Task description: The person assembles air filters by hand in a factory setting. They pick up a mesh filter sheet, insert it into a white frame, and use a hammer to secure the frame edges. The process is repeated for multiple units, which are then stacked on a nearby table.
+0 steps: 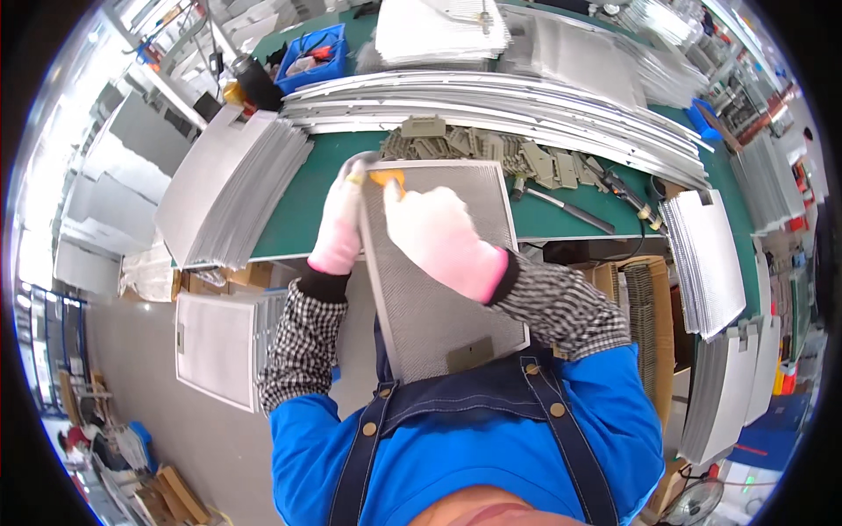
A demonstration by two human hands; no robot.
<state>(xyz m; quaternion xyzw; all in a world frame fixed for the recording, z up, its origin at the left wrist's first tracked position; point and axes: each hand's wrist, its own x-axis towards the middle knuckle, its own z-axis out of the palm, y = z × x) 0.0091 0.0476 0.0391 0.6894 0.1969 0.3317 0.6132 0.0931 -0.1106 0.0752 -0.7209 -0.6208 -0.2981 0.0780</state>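
Observation:
A framed metal mesh filter panel (430,320) stands tilted in front of me, its lower edge against my apron and its upper edge by the green workbench (333,162). My left hand (338,221), in a white and pink glove, grips the panel's upper left corner. Pinched in my gloved right hand (443,237) is a small flat orange-yellow piece (386,177), which lies against the mesh near that corner. Its exact kind is hidden by the fingers. A khaki latch plate (471,353) sits at the panel's lower edge.
Khaki plastic latch pieces (491,145) lie heaped beyond the panel, beside a hammer (570,209) and a power screwdriver (633,195). Long metal strips (526,110) cross the bench. Panel stacks stand left (232,188) and right (706,254). A blue bin (311,60) is far left.

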